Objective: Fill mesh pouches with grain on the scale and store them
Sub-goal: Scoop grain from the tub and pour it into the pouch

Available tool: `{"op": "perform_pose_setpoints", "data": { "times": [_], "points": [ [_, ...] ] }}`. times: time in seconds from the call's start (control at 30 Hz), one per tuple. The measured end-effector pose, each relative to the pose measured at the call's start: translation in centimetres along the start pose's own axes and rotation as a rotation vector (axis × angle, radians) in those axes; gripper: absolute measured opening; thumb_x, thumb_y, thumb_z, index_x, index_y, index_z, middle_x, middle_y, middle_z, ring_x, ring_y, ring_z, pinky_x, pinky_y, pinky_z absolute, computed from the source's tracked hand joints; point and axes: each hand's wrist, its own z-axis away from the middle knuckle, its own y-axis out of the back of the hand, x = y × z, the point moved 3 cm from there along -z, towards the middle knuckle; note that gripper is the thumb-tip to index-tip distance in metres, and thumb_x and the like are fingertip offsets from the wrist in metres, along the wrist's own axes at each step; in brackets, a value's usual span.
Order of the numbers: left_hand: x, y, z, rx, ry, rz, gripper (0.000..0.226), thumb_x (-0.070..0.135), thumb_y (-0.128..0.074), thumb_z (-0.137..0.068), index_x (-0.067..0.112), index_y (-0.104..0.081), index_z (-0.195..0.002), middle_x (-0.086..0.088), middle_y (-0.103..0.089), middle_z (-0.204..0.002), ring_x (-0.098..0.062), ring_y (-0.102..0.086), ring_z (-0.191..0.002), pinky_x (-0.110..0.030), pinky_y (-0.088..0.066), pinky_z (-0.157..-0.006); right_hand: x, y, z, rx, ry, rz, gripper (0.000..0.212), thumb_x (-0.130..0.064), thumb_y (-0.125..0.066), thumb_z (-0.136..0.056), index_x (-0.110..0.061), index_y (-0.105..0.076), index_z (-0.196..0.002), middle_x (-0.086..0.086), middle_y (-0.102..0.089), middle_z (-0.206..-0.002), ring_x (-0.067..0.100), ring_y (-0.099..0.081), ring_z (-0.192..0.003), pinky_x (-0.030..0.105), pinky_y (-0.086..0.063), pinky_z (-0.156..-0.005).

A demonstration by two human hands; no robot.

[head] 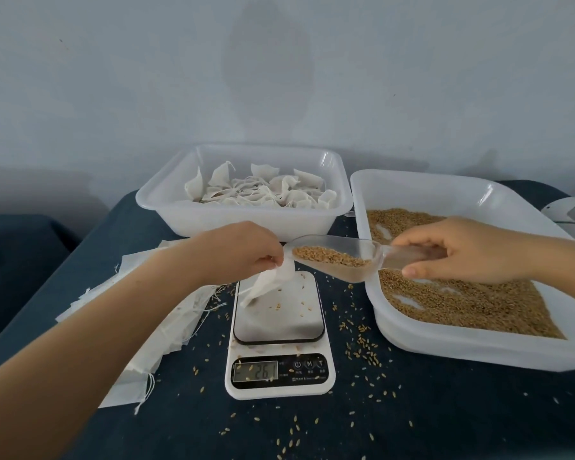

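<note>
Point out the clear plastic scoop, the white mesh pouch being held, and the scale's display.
Clear plastic scoop (337, 257), head view, on the grain-filled bowl.
White mesh pouch (269, 283), head view, on the hanging fabric below the left hand.
White digital kitchen scale (255, 371), head view, on its display.

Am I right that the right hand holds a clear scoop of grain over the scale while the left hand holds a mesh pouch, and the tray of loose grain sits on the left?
Not quite: the head view shows the tray of loose grain on the right, beside the scale. The rest holds: the right hand holds the scoop, the left hand the mesh pouch.
</note>
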Motion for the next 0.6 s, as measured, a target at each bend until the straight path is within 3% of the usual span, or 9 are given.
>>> {"op": "perform_pose_setpoints", "data": {
  "times": [0.13, 0.33, 0.47, 0.6],
  "points": [
    [0.2, 0.0, -0.3, 0.035, 0.011, 0.044, 0.014, 0.021, -0.055, -0.092, 0.019, -0.067, -0.098, 0.016, -0.055, -0.087, 0.009, -0.045, -0.072, -0.002, -0.033, -0.072, 0.3, 0.5, 0.3, 0.007, -0.007, 0.019, 0.031, -0.064, -0.055, -0.073, -0.046, -0.062, -0.098, -0.016, -0.066, -0.077, -0.002, -0.057, -0.062, 0.016, -0.037, -0.059],
    [0.3, -0.2, -0.3, 0.054, 0.029, 0.066, 0.011, 0.021, -0.057, -0.091, 0.018, -0.067, -0.094, 0.017, -0.054, -0.082, 0.013, -0.046, -0.071, -0.004, -0.036, -0.070, -0.2, 1.3, 0.2, -0.023, -0.016, 0.086, 0.031, -0.062, -0.055, -0.074, -0.047, -0.062, -0.101, -0.026, -0.066, -0.083, -0.006, -0.060, -0.075, 0.018, -0.036, -0.064],
    [0.4, -0.4, -0.3, 0.035, 0.047, 0.075, 0.012, 0.022, -0.057, -0.091, 0.018, -0.067, -0.095, 0.018, -0.053, -0.082, 0.009, -0.048, -0.072, -0.006, -0.037, -0.071, -0.5, 1.9, -0.2, -0.047, -0.032, 0.146, 0.037, -0.070, -0.053, -0.070, -0.048, -0.061, -0.099, -0.019, -0.065, -0.077, -0.002, -0.057, -0.066, 0.021, -0.036, -0.062],
    [0.5, -0.5, -0.1, 0.028, 0.053, 0.069, 0.013, 0.022, -0.056, -0.091, 0.018, -0.067, -0.096, 0.016, -0.054, -0.084, 0.004, -0.048, -0.073, -0.005, -0.036, -0.071, -0.9, 2.2, -0.7, -0.064, -0.056, 0.200, 0.023, -0.059, -0.060, -0.077, -0.047, -0.061, -0.098, -0.018, -0.064, -0.076, -0.002, -0.056, -0.063, 0.023, -0.038, -0.062]
  ]
}}
